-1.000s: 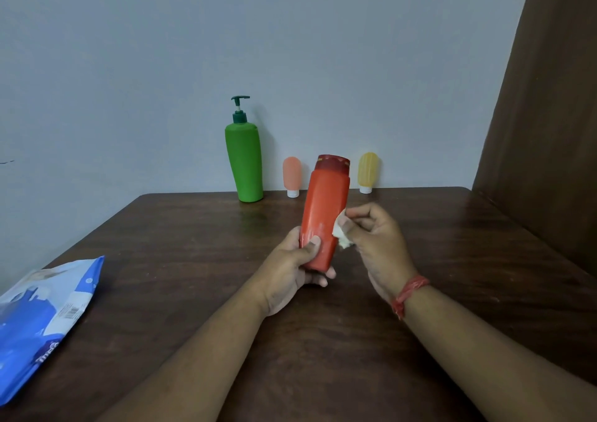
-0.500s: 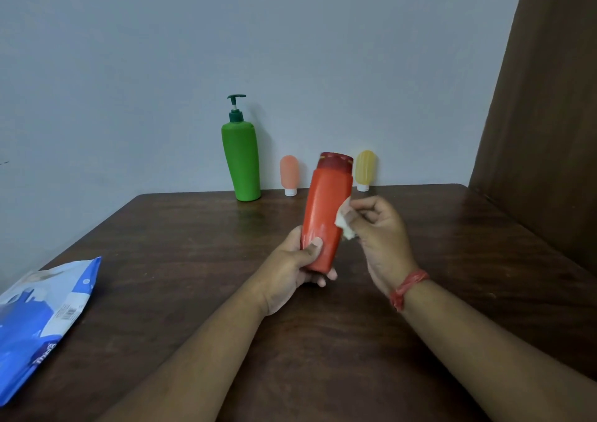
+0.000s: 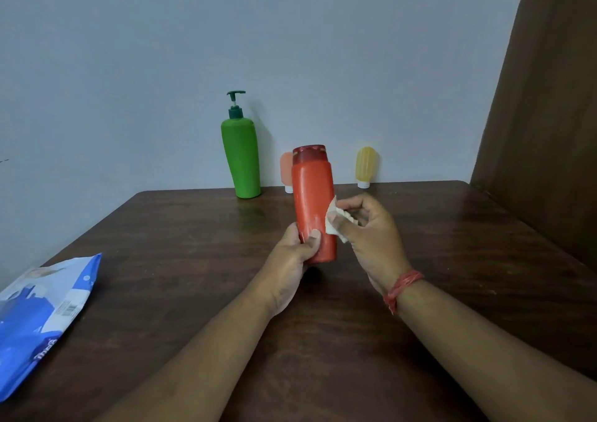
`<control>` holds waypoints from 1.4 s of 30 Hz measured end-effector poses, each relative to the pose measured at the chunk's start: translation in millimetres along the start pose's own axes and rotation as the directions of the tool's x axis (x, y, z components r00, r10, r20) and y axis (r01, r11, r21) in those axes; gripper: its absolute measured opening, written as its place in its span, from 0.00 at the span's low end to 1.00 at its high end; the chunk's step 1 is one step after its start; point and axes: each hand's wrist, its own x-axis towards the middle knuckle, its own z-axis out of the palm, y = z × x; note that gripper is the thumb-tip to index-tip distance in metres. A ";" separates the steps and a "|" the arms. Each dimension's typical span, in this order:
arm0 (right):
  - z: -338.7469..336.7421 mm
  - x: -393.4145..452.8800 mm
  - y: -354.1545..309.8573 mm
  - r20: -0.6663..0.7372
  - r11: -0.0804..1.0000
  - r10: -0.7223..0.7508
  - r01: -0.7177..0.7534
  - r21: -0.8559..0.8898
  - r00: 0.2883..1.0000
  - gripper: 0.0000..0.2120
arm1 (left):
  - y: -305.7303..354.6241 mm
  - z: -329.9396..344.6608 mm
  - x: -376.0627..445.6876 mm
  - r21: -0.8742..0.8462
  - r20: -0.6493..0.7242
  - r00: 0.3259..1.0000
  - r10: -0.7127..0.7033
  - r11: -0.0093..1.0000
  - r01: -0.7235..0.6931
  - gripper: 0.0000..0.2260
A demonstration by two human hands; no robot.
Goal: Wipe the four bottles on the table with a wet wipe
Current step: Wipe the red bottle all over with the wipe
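My left hand (image 3: 292, 257) grips the lower part of an orange-red bottle (image 3: 312, 195) and holds it upright above the table. My right hand (image 3: 365, 234) pinches a crumpled white wet wipe (image 3: 332, 221) against the bottle's right side. At the back by the wall stand a green pump bottle (image 3: 241, 160), a small peach bottle (image 3: 286, 171) partly hidden behind the held bottle, and a small yellow bottle (image 3: 365, 166).
The dark wooden table (image 3: 181, 260) reaches to the grey wall. A blue and white wet wipe pack (image 3: 38, 318) lies at the left edge. A brown panel (image 3: 549, 115) rises along the table's right side.
The held bottle has turned from a rightward lean to nearly upright. My right hand with the wipe has slid along the bottle's right side.
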 end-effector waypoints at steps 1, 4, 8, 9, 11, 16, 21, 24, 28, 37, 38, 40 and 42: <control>1.9 -2.3 0.0 0.045 0.999 0.004 -0.002 -0.032 0.999 0.05 | 1.1 -1.6 0.5 -0.045 -0.043 0.999 0.016 0.999 -0.018 0.16; 11.1 -8.2 4.3 0.178 0.991 -0.008 0.032 -0.131 0.984 0.05 | 6.1 -9.2 3.5 -0.189 -0.160 0.987 0.034 0.980 -0.065 0.14; 14.3 -10.7 8.2 0.180 0.993 0.022 -0.001 -0.115 0.983 0.06 | 7.9 -11.7 3.1 -0.183 -0.165 0.986 0.007 0.982 -0.038 0.12; 12.6 -9.7 7.5 0.139 0.997 0.029 -0.018 -0.077 0.990 0.06 | 7.0 -10.2 2.7 -0.147 -0.137 0.991 -0.001 0.989 -0.019 0.12; 7.9 -5.9 5.4 0.031 0.999 0.049 -0.048 -0.006 0.998 0.07 | 3.0 -5.7 1.8 -0.047 -0.066 0.998 -0.019 0.999 0.016 0.12; 6.5 -2.9 5.4 0.030 0.999 0.045 -0.045 -0.004 0.999 0.07 | 1.8 -0.1 1.3 -0.080 -0.074 0.997 -0.021 0.997 0.015 0.12; 15.7 -13.0 5.6 0.200 0.996 0.067 -0.055 -0.064 0.978 0.08 | 7.5 -15.5 3.4 -0.166 -0.147 0.989 0.008 0.986 -0.033 0.12; 10.2 -6.8 2.7 0.066 0.997 0.079 -0.081 0.020 0.995 0.07 | 5.4 -10.5 1.0 0.049 -0.056 0.998 -0.009 0.999 0.012 0.11; -1.8 2.6 0.5 -0.101 0.996 0.060 -0.053 0.072 0.993 0.07 | -1.0 -1.6 0.7 0.221 0.041 0.999 -0.019 0.975 0.009 0.12; 7.3 -1.0 10.4 0.132 0.866 -0.262 0.293 -0.405 0.956 0.08 | 3.2 -10.1 4.5 0.106 -0.125 0.992 0.009 0.994 0.004 0.09; 4.6 0.6 7.0 0.100 0.843 -0.320 0.331 -0.425 0.942 0.09 | 3.9 -8.1 2.6 0.174 -0.087 0.996 0.013 0.985 0.003 0.09; -4.6 5.1 -1.2 0.013 0.809 -0.401 0.361 -0.464 0.916 0.08 | 3.4 -2.9 -0.1 0.327 0.008 1.000 0.012 0.945 -0.014 0.09; -13.4 8.2 -4.8 -0.004 0.745 -0.462 0.386 -0.545 0.887 0.08 | 1.9 0.6 -1.3 0.416 0.059 0.998 -0.011 0.909 -0.015 0.13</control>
